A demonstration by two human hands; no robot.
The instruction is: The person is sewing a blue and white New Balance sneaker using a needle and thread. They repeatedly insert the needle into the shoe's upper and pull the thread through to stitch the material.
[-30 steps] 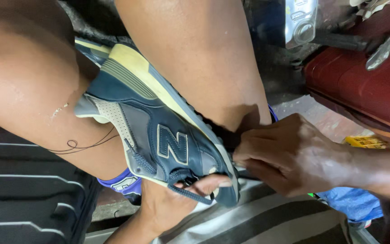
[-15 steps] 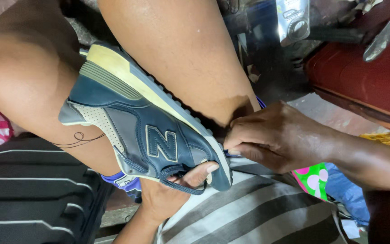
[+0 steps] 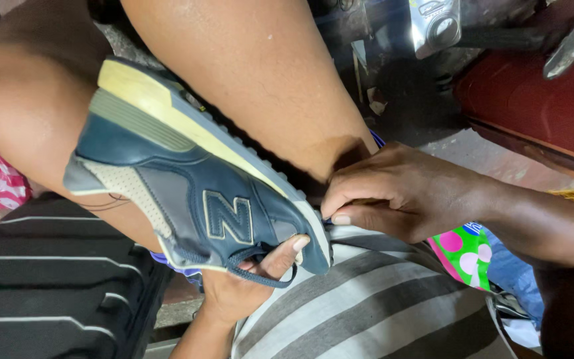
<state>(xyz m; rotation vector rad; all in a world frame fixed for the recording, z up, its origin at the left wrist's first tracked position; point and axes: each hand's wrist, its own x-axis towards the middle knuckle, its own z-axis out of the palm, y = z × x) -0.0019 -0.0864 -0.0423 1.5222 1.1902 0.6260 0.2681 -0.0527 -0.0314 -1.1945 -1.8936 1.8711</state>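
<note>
Right hand [image 3: 403, 193] pinched shut at the toe of a navy sneaker [image 3: 207, 199], gripping where sole meets upper; what it pinches is hidden; left hand [image 3: 247, 286] closed under the shoe, thumb on the toe; sneaker wedged between the knees, sole up; risk: a hard pull twists the shoe loose, or fingers slip off the narrow edge.

- My left hand [image 3: 244, 282] sat under the navy leather-and-mesh sneaker with the cream sole [image 3: 194, 186], so only a thumb tip and the heel of my palm showed.
- My right hand [image 3: 400, 193] was curled at the toe; whatever my fingertips pinched stayed hidden.
- The sneaker's far side was pressed against my leg, unseen.
- The dark red padded seat [image 3: 533, 113] ran off the right edge.
</note>
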